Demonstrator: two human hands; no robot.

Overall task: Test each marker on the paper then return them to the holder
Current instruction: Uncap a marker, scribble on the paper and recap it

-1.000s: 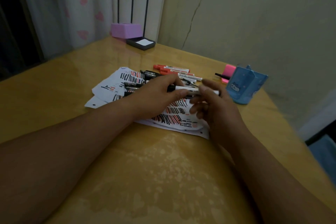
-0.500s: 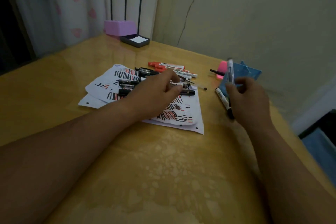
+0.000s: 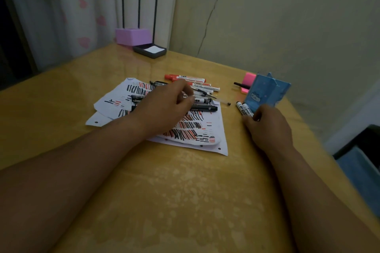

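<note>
Left hand [image 3: 164, 109] curls over the marker pile [image 3: 202, 100] on the paper [image 3: 207, 141]; its grip state cannot be told. Right hand [image 3: 268, 129] grasps a white marker [image 3: 247, 110] lying beside the holder [image 3: 267, 91].

My left hand [image 3: 164, 109] rests curled on the marker pile [image 3: 203, 107] atop the paper [image 3: 207, 129]. My right hand [image 3: 269, 129] grips two black-capped markers [image 3: 243, 109] beside the blue holder [image 3: 267, 92].

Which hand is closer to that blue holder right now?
Right. The right hand is just in front of the blue holder, at two markers lying beside it; the left hand is over the paper, off to the holder's left.
</note>
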